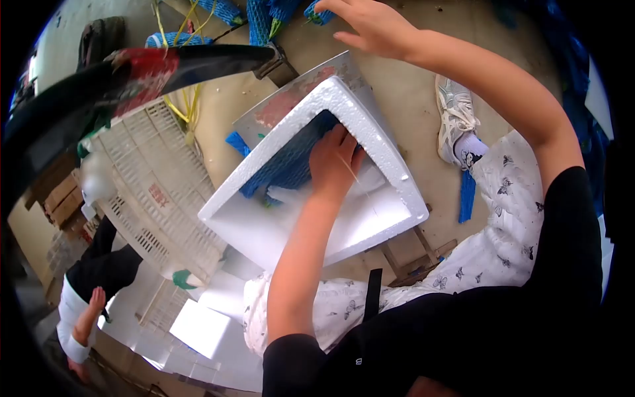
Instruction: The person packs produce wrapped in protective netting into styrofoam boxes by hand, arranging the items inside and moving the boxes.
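My left hand [335, 160] reaches down into a white foam box [311, 100], its fingers slightly apart against the contents. Beside and under it lie blue-netted bundles [284, 162]; a bit of green shows at their lower end. White, sheet-like material [372, 178] is to the right of this hand in the box. My left fingertips are partly hidden. My right hand [377, 28] is raised at the top of the view, fingers spread, holding nothing. It is nearest to a blue-netted bundle [319, 13] with green tips on the floor.
More blue-netted bundles [258, 20] lie at the top, near yellow straps [190, 112]. A dark curved bar [218, 63] with red marks crosses the upper left. White plastic crates [149, 178] stand left of the box. Another person [83, 298] is at lower left.
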The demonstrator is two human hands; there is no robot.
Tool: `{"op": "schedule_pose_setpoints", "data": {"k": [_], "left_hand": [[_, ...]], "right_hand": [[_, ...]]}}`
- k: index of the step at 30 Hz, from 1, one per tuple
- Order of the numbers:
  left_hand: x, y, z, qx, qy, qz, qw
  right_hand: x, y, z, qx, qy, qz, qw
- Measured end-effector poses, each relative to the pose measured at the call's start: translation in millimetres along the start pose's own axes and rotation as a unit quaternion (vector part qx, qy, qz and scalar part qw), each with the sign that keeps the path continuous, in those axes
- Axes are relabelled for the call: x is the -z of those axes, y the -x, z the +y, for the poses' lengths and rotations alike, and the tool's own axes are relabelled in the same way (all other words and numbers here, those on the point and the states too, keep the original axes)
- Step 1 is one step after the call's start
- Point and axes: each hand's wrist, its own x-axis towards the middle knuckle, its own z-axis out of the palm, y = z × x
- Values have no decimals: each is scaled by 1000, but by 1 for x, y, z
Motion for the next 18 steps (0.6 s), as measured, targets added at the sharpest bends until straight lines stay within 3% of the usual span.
{"op": "schedule_pose_setpoints", "data": {"k": [1, 3, 5, 7, 8, 9, 10, 11, 12, 13, 15, 17, 18], "left_hand": [[-1, -4, 4, 7, 13, 3, 1000], [1, -3, 15, 64, -6, 8, 998], [9, 20, 16, 139, 115, 29, 983], [39, 59, 10, 144, -8, -20, 989], [67, 73, 8, 156, -57, -32, 986], [69, 96, -13, 215, -115, 20, 969], [71, 114, -38, 268, -163, 25, 949], [69, 128, -62, 326, -185, -40, 926], [54, 144, -86, 276, -208, -58, 937], [56, 140, -90, 278, -199, -48, 938], [61, 129, -91, 269, -184, -123, 937], [54, 127, -95, 235, -197, -78, 949], [51, 127, -98, 203, -218, -44, 954]], "right_hand": [[18, 2, -29, 25, -34, -17, 999], [53, 11, -102, 165, -74, -85, 980], [53, 26, -153, 323, -18, -196, 926], [28, 52, -186, 270, 163, -373, 873], [19, 50, -191, 256, 232, -457, 819], [8, 48, -193, 236, 296, -539, 752], [-12, 49, -194, 213, 321, -546, 744], [-27, 47, -193, 194, 347, -552, 733], [-32, 39, -196, 199, 356, -554, 726], [-35, 32, -198, 175, 367, -579, 707], [-42, 29, -196, 146, 386, -606, 680], [-57, 29, -186, -61, 323, -618, 714], [-56, 29, -178, -63, 294, -634, 712]]}}
